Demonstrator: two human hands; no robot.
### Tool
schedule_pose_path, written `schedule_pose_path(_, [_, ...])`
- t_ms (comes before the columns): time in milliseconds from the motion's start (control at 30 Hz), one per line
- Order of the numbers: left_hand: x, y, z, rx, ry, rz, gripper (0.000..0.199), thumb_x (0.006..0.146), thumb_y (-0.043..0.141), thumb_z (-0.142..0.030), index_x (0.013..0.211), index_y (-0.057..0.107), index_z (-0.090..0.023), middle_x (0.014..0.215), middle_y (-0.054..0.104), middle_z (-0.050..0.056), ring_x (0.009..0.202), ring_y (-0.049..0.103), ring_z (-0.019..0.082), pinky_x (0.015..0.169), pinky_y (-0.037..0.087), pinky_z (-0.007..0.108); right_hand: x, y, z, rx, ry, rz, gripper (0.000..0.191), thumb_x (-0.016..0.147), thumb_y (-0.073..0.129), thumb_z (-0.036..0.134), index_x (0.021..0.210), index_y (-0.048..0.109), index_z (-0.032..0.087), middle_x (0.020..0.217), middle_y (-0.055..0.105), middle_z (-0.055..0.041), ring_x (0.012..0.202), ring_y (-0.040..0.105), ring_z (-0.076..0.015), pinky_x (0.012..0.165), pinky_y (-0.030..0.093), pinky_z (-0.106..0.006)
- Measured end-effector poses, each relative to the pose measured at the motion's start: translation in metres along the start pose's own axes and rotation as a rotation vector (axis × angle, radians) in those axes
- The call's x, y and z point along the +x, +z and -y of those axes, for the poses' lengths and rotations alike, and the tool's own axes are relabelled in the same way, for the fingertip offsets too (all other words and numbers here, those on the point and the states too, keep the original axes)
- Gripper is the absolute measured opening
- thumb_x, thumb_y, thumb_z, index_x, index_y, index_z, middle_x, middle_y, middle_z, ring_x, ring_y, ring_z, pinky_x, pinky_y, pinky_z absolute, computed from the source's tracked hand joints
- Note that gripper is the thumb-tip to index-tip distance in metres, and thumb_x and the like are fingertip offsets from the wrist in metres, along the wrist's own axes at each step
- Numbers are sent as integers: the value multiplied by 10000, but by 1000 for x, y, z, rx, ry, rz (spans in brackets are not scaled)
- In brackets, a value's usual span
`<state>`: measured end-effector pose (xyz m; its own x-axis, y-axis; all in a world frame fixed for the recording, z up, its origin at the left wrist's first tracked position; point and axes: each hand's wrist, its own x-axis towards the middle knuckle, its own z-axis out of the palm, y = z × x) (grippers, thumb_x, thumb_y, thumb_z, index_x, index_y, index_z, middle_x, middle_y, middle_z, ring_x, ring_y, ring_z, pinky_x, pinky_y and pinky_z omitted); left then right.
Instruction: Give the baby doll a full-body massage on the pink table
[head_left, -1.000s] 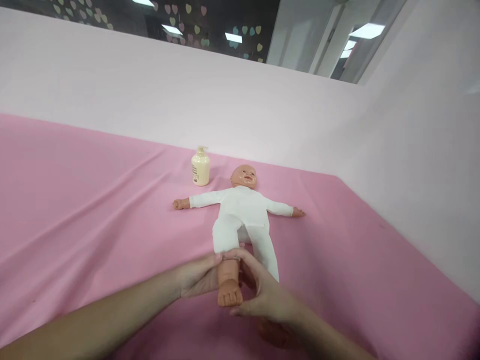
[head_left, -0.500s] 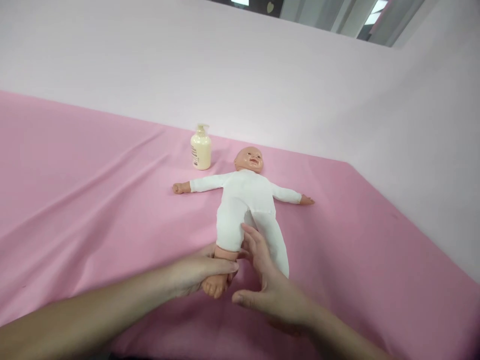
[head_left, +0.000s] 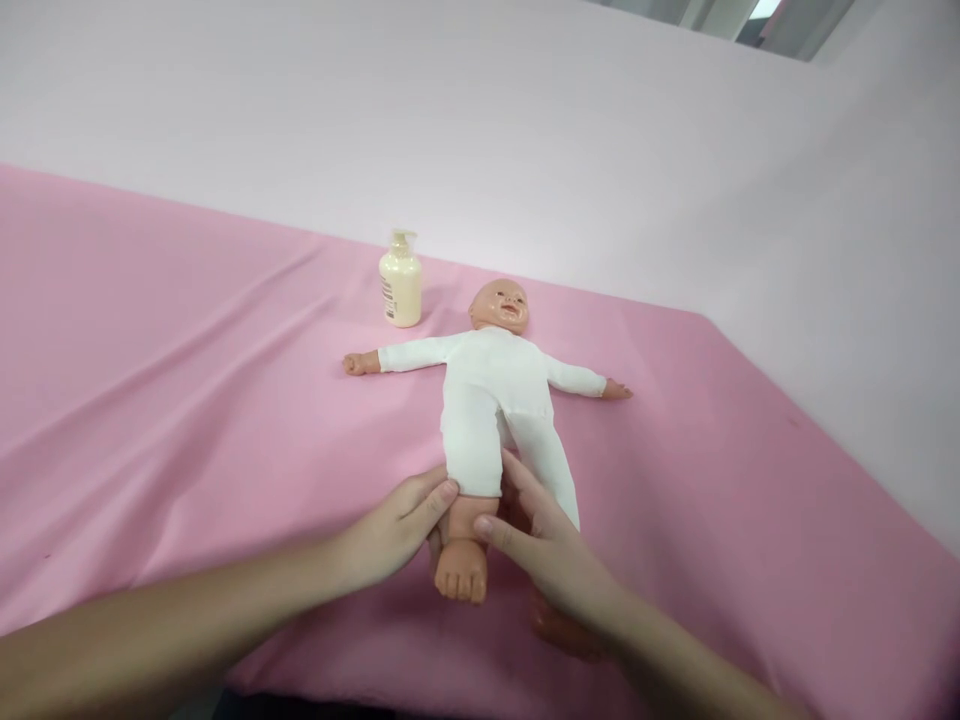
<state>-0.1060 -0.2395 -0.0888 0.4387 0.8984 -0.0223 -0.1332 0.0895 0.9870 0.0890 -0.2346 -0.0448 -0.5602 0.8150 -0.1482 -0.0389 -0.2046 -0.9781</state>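
Note:
A baby doll (head_left: 499,370) in a white suit lies on its back on the pink cloth, arms spread and head away from me. Both of my hands are around its lower leg on the left, which is raised with the toes toward me. My left hand (head_left: 401,525) grips the outer side of that leg, thumb at the suit's hem. On the inner side, my right hand (head_left: 551,545) is closed about the ankle, its thumb on top. The fingertips of both hands are partly hidden behind the leg. The doll's other foot (head_left: 562,630) shows below my right wrist.
A cream pump bottle (head_left: 403,285) stands upright left of the doll's head. The pink cloth (head_left: 187,350) covers the table and has creases at the left. A pale wall (head_left: 450,130) rises behind the table and along its right side.
My right hand has closed from an open pose onto the doll's leg. My left thumb has moved off the ankle up to the hem, and the foot has turned and shifted right.

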Motion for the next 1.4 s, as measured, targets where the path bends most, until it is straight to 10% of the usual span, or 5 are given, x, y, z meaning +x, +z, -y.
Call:
schedule_pose_path(333, [9,-4,13,-168,136,50,692,724,861,-517,1266,600,-175,1126,710,109,1009,678,253,856,543,340,3,-6,7,-186,-66,-5,445,1003,536,516,1411,564,342,1408,591,-35,1406,453,-247,1162,407,-429])
schedule_pose_path(800, [7,-2,7,-173,130,54,538,855,766,-438,1283,575,-173,1143,710,108,1007,696,242,897,555,374,1,-4,11,-196,-22,25,470,1004,532,514,1441,526,339,1381,595,-38,1345,499,-240,1150,407,-410])
schedule_pose_path(1167, [6,-2,1,-231,122,182,617,864,700,-586,1281,551,-156,980,740,116,911,734,283,828,584,420,-1,-5,4,-105,75,-10,518,979,532,594,1381,561,269,851,582,-20,788,541,-173,766,504,-331])
schedule_pose_path(1400, [9,-5,3,-140,61,71,592,739,868,-440,1191,604,-163,1094,721,97,1003,694,254,881,545,371,-3,-1,9,-55,50,117,511,927,693,455,1375,525,276,1250,625,-76,1211,571,-243,1072,452,-447])
